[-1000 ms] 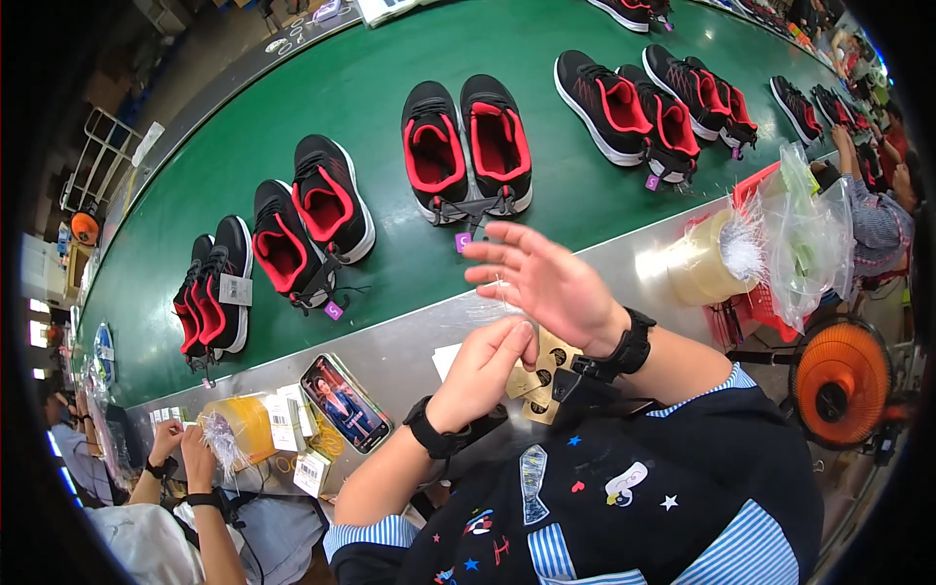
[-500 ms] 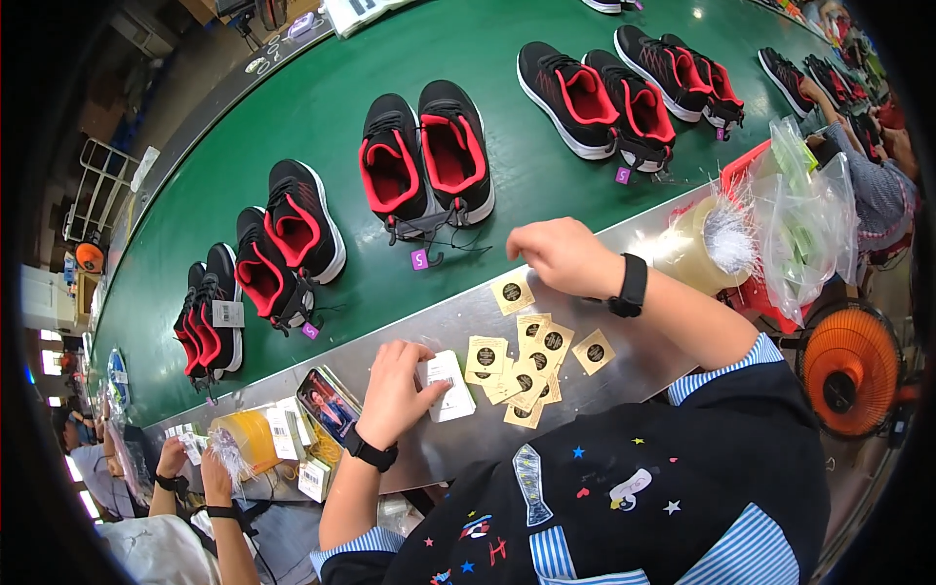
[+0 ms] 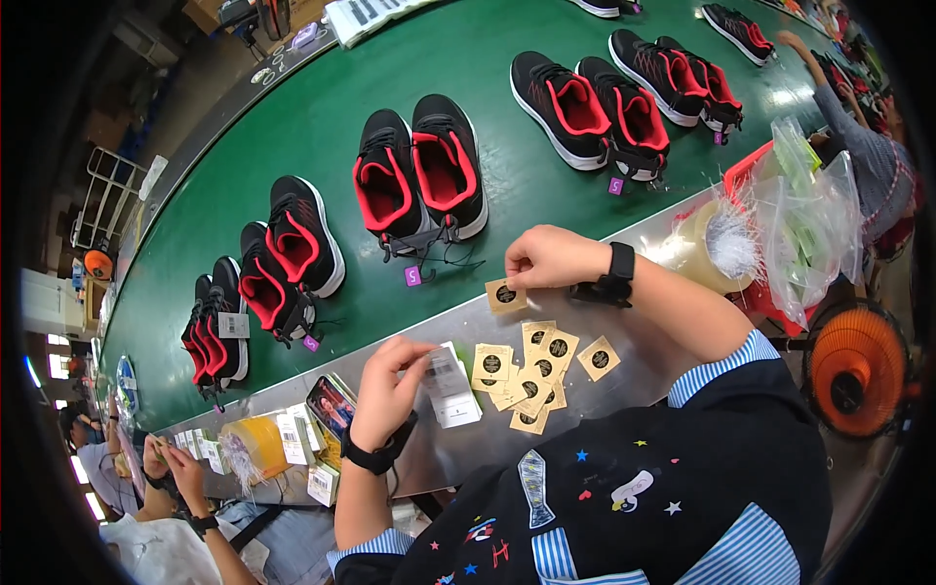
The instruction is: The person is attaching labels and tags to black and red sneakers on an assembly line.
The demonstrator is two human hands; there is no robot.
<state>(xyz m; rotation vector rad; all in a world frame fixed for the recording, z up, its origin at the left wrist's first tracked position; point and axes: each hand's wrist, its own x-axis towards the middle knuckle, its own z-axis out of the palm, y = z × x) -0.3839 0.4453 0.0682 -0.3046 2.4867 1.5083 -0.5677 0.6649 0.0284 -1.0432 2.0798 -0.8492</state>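
My left hand [image 3: 388,385] pinches the corner of a white barcode tag [image 3: 445,370], its near edge lifted from a white tag stack [image 3: 458,409] on the metal ledge. Thumb and forefinger of my right hand [image 3: 554,259] close on a tan square card [image 3: 504,297] with a black round print. Between my hands and my body lies a loose pile of such tan cards [image 3: 534,375], with one card [image 3: 599,359] apart to the right. Just beyond, a pair of black sneakers [image 3: 419,180] with red linings stands on the green belt, a purple tag [image 3: 413,275] at its heels.
More sneaker pairs stand left [image 3: 283,258] and right [image 3: 595,117] on the green belt [image 3: 322,127]. A phone [image 3: 330,405] and an orange tape roll [image 3: 255,447] lie left; a yellowish roll with white fasteners [image 3: 717,244], plastic bags [image 3: 799,234] and an orange fan [image 3: 850,375] are right. Co-workers' hands [image 3: 174,463] show.
My left hand has raised a white tag from its stack. My right hand has dropped slightly and now pinches the tan card that lay beneath it.
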